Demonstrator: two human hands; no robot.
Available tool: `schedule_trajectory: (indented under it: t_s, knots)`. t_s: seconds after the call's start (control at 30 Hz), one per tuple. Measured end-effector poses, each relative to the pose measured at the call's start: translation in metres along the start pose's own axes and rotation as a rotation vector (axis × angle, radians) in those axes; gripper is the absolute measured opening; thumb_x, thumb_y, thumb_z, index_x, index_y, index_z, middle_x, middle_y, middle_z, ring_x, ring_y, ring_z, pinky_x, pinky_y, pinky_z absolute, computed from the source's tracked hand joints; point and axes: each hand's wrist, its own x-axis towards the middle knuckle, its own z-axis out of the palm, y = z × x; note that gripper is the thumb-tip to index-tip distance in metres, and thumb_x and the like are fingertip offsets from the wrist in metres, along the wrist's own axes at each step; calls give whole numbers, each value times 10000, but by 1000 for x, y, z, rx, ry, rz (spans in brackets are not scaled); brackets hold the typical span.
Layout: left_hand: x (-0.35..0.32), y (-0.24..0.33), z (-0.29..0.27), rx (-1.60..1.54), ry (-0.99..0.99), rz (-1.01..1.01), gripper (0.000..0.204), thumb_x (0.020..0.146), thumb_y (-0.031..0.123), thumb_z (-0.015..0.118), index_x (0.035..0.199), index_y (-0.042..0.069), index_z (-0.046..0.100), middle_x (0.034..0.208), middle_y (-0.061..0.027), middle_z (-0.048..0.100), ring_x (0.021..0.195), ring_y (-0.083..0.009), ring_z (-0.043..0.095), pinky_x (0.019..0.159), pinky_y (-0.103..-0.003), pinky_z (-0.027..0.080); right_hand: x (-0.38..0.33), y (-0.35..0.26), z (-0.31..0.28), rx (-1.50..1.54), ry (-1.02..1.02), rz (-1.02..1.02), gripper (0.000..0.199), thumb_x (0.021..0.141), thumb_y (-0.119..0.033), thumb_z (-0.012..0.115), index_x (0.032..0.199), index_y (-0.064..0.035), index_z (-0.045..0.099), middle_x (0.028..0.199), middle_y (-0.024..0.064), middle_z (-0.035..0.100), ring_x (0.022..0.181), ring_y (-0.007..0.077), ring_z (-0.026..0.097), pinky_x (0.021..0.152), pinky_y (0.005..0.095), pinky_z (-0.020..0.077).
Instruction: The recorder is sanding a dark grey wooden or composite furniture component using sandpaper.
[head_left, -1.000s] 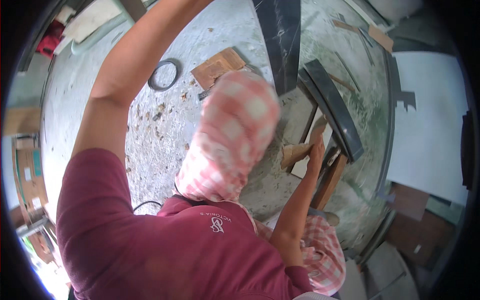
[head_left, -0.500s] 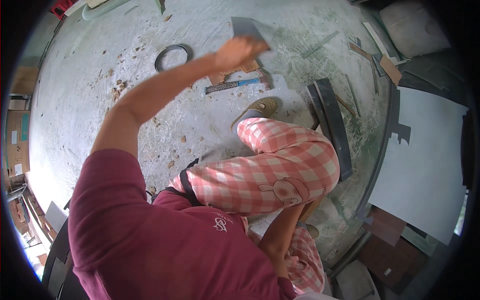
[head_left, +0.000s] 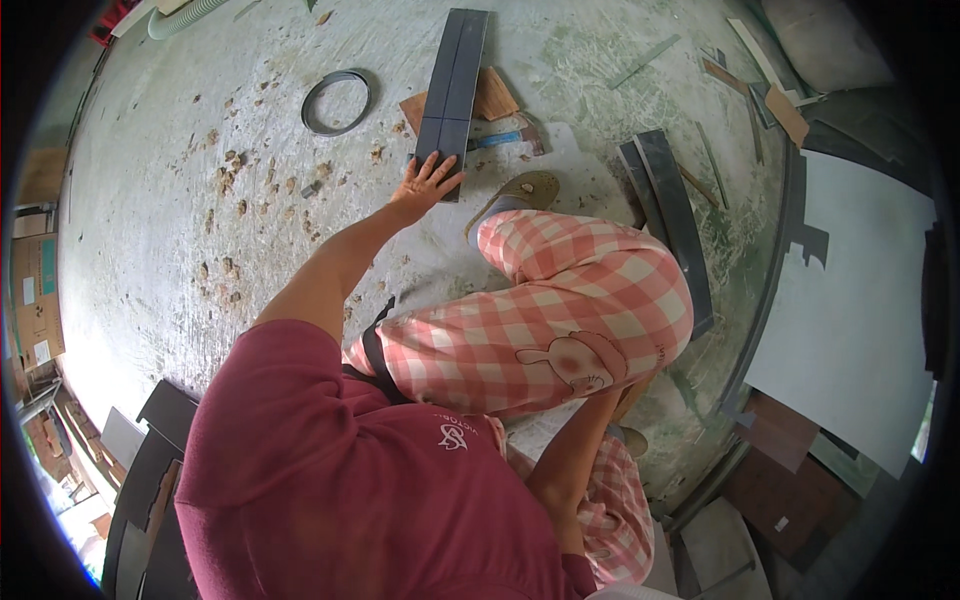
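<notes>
A long dark grey board [head_left: 447,87] lies lengthwise away from me, with a line drawn down it and a cross line. My left hand [head_left: 430,178] rests on its near end, fingers spread flat. Under the board, reddish-brown wood pieces [head_left: 495,95] stick out on both sides. A hammer [head_left: 505,138] with a blue handle lies there too, its head showing right of the board and part of its handle covered. My right forearm [head_left: 570,470] goes beneath my bent leg, which hides the right hand.
A coil of dark band [head_left: 337,103] lies left of the board. My foot in a slip-on shoe [head_left: 530,188] is close to the board's near end. Dark strips [head_left: 675,220] lie beyond my knee. A large pale sheet [head_left: 840,300] is at the right, and brown debris [head_left: 230,170] litters the floor.
The dark board, raised and tilted in my left hand before, now lies over the wood pieces and hammer. My left hand has come nearer and opened flat on it.
</notes>
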Motion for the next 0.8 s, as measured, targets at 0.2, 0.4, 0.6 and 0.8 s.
schedule_trajectory:
  t_s: [0.2,0.4,0.6,0.8]
  knots:
    - [6,11,-11,38,-70,1,767,770,164,616,1401,228,185,1465,-153,61,1316,-408,157,1005,-585,216,-7,11,4,14,4,16,596,909,-455,394,1294,0,408,1293,156,446,1197,270,411,967,349,326]
    - [64,25,-9,-75,-12,-24,858,682,418,693,1385,200,250,1450,-180,105,1286,-453,185,985,-602,217,-46,37,-24,101,268,131,603,904,-460,401,1284,9,419,1292,166,447,1203,280,408,975,351,319]
    - [213,-16,-139,-175,-106,194,788,736,468,627,1343,72,318,1354,-230,308,1162,-420,404,943,-509,337,-48,48,-43,94,450,218,614,881,-496,434,1244,-3,473,1013,93,473,912,200,411,776,313,347]
    - [303,53,-330,43,75,508,639,804,468,567,1243,19,446,1182,-227,509,1099,-362,481,937,-401,377,-36,71,-46,195,505,148,596,870,-514,458,1214,-31,511,705,0,463,598,95,395,530,261,352]
